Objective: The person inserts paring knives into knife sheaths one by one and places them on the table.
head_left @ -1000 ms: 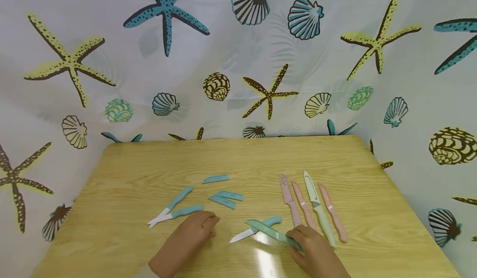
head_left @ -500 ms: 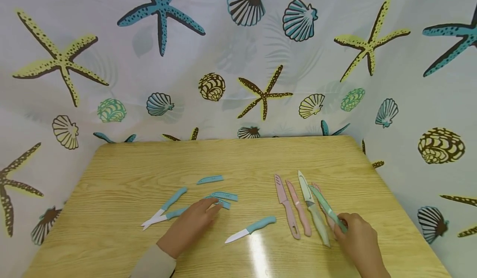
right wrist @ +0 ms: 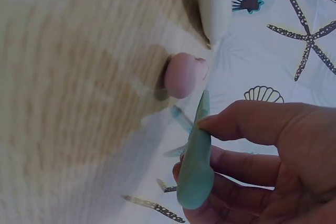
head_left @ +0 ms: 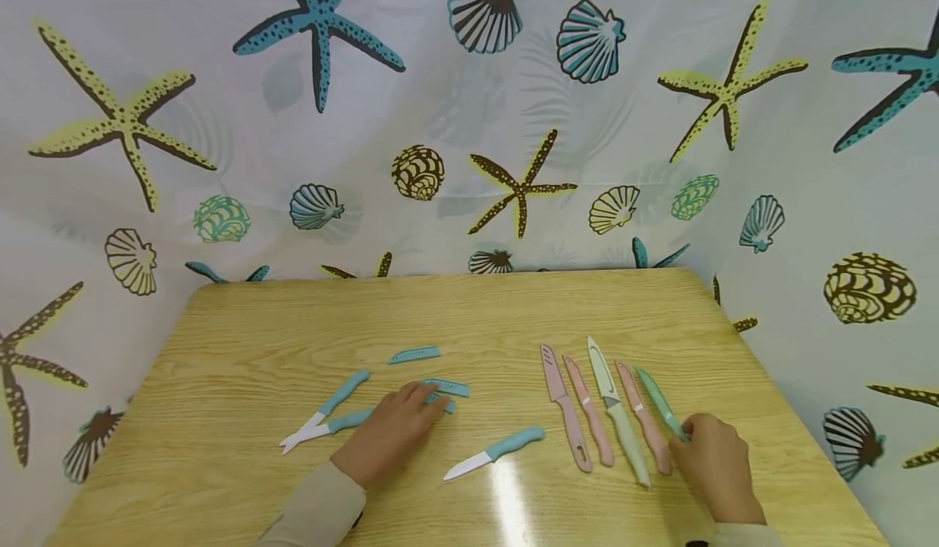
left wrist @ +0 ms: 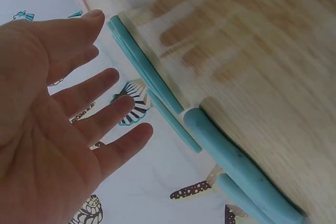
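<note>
In the head view, my right hand (head_left: 713,457) pinches a green sheathed knife (head_left: 660,400) by its handle, at the right end of a row of knives. The right wrist view shows thumb and fingers on the green handle (right wrist: 195,174). Beside it lies a pink knife (head_left: 642,416). My left hand (head_left: 396,429) reaches over the blue knife sheaths (head_left: 449,387), its fingers spread and holding nothing in the left wrist view. These fingers partly cover the lower sheath. Two bare blue knives (head_left: 337,400) lie with blades crossed left of this hand.
A third blue knife (head_left: 495,453) with a white blade lies between the hands. Further right are a mauve knife (head_left: 566,412), another pink knife (head_left: 590,416) and a pale green one (head_left: 622,429). Another blue sheath (head_left: 414,355) lies behind the left hand. A patterned cloth (head_left: 440,82) hangs behind the table.
My right hand has carried the green knife from above the middle blue knife rightward past the pink knife. My left hand has moved forward and right to the blue sheaths.
</note>
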Demonstrator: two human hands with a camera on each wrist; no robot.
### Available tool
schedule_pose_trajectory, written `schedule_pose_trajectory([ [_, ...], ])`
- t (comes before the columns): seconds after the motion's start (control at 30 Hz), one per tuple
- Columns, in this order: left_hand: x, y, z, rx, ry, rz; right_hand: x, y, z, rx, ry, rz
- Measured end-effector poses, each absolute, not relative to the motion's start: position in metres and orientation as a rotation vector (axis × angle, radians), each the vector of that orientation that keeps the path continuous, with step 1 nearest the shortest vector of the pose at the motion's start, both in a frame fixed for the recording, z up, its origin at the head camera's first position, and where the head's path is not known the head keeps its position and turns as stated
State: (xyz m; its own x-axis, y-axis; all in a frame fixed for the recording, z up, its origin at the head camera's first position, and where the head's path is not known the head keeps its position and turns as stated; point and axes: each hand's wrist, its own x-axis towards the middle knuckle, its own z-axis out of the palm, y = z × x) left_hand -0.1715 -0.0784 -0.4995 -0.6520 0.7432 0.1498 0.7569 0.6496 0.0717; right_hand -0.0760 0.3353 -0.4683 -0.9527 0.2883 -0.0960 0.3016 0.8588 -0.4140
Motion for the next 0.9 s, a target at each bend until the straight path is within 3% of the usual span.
schedule_pose_trajectory([
  [0.9,-0.1782,-0.0778,-0.5034,-1.304,-2.689,-0.122,-0.0833,0.3442,-0.4766,0.519,2.909,-0.667],
])
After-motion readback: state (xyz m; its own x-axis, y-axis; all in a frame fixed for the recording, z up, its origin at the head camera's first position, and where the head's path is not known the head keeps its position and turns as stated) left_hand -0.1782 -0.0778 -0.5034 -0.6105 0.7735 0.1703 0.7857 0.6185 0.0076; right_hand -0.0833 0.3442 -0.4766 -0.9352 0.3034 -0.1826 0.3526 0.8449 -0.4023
